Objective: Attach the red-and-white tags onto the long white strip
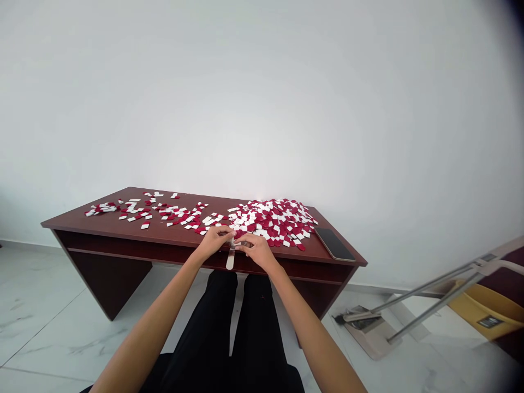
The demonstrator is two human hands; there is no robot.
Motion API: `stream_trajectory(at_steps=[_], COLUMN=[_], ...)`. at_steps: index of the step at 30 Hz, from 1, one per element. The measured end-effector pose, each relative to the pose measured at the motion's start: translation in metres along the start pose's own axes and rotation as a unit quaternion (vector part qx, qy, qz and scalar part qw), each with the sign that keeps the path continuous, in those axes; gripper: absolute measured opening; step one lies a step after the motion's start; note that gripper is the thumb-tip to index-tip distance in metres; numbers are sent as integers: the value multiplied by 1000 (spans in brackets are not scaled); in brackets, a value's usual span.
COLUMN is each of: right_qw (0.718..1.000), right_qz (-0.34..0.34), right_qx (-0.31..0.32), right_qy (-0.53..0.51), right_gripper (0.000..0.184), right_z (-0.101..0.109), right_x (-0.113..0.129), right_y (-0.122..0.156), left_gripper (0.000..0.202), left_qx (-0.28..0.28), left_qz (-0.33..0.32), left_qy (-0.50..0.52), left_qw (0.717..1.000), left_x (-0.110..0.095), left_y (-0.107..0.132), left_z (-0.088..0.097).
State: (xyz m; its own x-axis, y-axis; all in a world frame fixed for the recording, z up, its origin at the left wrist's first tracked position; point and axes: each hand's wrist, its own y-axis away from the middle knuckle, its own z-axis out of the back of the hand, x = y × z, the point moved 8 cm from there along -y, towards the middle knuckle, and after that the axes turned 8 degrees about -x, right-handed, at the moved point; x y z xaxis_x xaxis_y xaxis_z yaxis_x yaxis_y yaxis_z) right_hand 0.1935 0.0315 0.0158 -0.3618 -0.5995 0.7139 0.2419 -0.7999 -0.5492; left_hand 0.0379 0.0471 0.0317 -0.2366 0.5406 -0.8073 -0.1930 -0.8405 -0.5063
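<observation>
Both of my hands meet at the front edge of the brown table, fingers pinched closed. A narrow pale strip with a rounded lower end hangs down from the fingertips, in front of the table's edge. My left hand pinches near the strip's top. From the other side my right hand closes on it, thumb and fingers bent together. The fingers partly hide the strip's upper part. Just behind the hands lies a large heap of small red-and-white tabs. More loose tabs are scattered leftward across the tabletop.
A dark-screened tablet or phone lies at the table's right end. On the floor to the right are a long-handled dustpan and a yellow container. A white wall rises behind the table. My legs extend toward the table.
</observation>
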Motion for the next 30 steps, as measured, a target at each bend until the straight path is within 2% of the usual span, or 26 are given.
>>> stream_trajectory(at_steps=[5, 11, 16, 19, 22, 26, 30], right_qw=[999, 999, 999, 998, 997, 996, 997], right_qz=[-16, -28, -23, -51, -61, -47, -50], right_qx=[-17, -46, -46, -35, -46, -67, -62], right_qy=[-24, -4, 11, 17, -7, 22, 24], right_gripper=[20, 19, 18, 25, 36, 33, 31], right_z=[1, 1, 2, 4, 9, 12, 12], right_x=[-5, -12, -7, -2, 3, 5, 3], right_y=[2, 3, 2, 2, 0, -3, -3], left_gripper=[43, 40, 35, 35, 32, 29, 26], left_qx=[31, 60, 47, 20, 31, 53, 46], left_qz=[-13, -23, -31, -27, -32, -37, -33], left_qy=[-13, -23, -21, -27, -36, -62, -87], left_qw=[999, 998, 998, 999, 998, 996, 995], left_x=[-6, -6, -7, -8, -9, -6, -1], left_y=[2, 2, 3, 4, 5, 7, 8], left_z=[-1, -3, -2, 1, -2, -9, -11])
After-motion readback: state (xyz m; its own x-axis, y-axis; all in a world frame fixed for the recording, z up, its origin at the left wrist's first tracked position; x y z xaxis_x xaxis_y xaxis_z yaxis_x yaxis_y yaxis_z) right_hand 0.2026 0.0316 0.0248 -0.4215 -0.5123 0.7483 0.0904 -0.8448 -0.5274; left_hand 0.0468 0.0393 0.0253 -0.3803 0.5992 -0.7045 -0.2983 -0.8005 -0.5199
